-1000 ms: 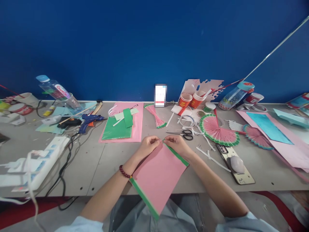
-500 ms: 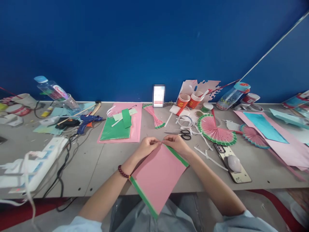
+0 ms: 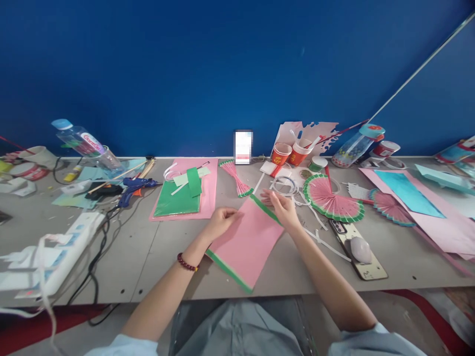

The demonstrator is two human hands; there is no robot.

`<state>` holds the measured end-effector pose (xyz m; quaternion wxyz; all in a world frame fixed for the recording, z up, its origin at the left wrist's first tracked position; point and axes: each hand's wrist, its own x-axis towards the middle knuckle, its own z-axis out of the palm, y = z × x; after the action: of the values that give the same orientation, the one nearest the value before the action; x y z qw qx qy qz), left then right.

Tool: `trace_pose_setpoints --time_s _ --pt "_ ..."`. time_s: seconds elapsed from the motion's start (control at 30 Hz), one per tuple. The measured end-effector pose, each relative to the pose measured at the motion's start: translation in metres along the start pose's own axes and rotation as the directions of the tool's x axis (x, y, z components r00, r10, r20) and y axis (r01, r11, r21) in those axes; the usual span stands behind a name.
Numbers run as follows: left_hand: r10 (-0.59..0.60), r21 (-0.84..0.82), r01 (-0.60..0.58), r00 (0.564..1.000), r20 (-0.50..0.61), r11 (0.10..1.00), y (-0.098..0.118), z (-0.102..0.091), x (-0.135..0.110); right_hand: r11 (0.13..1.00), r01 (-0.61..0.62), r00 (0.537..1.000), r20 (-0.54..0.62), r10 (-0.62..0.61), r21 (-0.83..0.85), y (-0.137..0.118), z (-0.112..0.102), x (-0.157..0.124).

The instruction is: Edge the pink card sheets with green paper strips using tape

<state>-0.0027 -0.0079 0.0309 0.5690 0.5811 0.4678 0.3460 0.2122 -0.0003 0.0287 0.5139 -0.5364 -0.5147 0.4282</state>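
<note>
A pink paper sheet with green strips (image 3: 248, 244) along two opposite edges lies slantwise at the front of the table. Its upper left edge is pinched by my left hand (image 3: 221, 223), thumb on top. My right hand (image 3: 282, 208) rests over the green strip at the far right edge, fingers stretched out and apart. Just beyond the sheet is a pleated pink and green paper piece (image 3: 237, 179). A watermelon-patterned folding fan (image 3: 330, 200) lies to the right, spread out. Black-handled scissors are mostly covered by my right hand.
On the left are a hot glue gun (image 3: 135, 188), a white power strip (image 3: 70, 252) with cables, and a packet of green paper (image 3: 178, 200) on pink sheets. Red paper cups (image 3: 281, 154) stand at the back. A phone (image 3: 358, 249) with a pale round object on it lies right.
The sheet has slid forward, farther onto the table. My hands have moved apart: the right went forward and its fingers opened, while the left shifted slightly along the sheet's edge.
</note>
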Motion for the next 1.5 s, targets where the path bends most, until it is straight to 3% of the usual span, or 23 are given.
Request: trace_pose_setpoints --time_s 0.07,0.13,0.2,0.27,0.33,0.4,0.5,0.53,0.6,0.77,1.27,1.5 --pt "0.053 -0.045 -0.061 0.983 -0.177 0.997 0.0 -0.003 0.003 0.994 0.101 0.979 -0.175 -0.108 -0.046 -0.001 -0.004 0.002" --pt "0.082 -0.087 -0.118 0.938 -0.337 0.989 -0.001 -0.007 0.007 0.981 0.163 0.936 -0.3 -0.187 -0.104 -0.002 -0.007 0.003" --pt "0.091 -0.123 -0.165 0.884 -0.458 0.979 -0.002 -0.011 0.009 0.987 0.132 0.947 -0.283 -0.154 -0.095 -0.001 -0.007 0.004" --pt "0.09 -0.161 -0.209 0.834 -0.544 0.964 -0.004 -0.013 0.011 0.999 0.017 0.99 -0.136 -0.022 -0.04 -0.001 -0.003 0.002" --pt "0.07 -0.222 -0.25 0.797 -0.6 0.942 -0.004 -0.015 0.012 0.993 -0.116 0.991 0.062 0.115 0.014 -0.003 0.002 -0.001" --pt "0.028 -0.292 -0.271 0.775 -0.631 0.917 -0.004 -0.017 0.013 0.974 -0.224 0.944 0.255 0.209 0.03 -0.005 0.007 -0.006" --pt "-0.023 -0.342 -0.297 0.724 -0.69 0.892 -0.002 -0.02 0.012 0.948 -0.319 0.827 0.491 0.275 0.006 -0.008 0.01 -0.012" --pt "-0.032 -0.343 -0.307 0.702 -0.712 0.888 -0.002 -0.022 0.012 0.944 -0.331 0.798 0.534 0.278 0.003 -0.007 0.01 -0.013" --pt "-0.05 -0.354 -0.322 0.674 -0.737 0.878 0.0 -0.023 0.012 0.941 -0.338 0.784 0.56 0.268 0.023 -0.005 0.01 -0.014" --pt "-0.083 -0.389 -0.318 0.673 -0.735 0.865 0.001 -0.022 0.012 0.932 -0.351 0.812 0.526 0.254 0.092 0.0 0.011 -0.015" --pt "-0.038 -0.323 -0.296 0.682 -0.73 0.899 0.002 -0.02 0.011 0.93 -0.344 0.871 0.415 0.263 0.132 0.002 0.019 -0.017" --pt "-0.025 -0.314 -0.3 0.686 -0.727 0.901 0.002 -0.02 0.011 0.906 -0.4 0.844 0.441 0.305 0.137 -0.003 0.017 -0.014"
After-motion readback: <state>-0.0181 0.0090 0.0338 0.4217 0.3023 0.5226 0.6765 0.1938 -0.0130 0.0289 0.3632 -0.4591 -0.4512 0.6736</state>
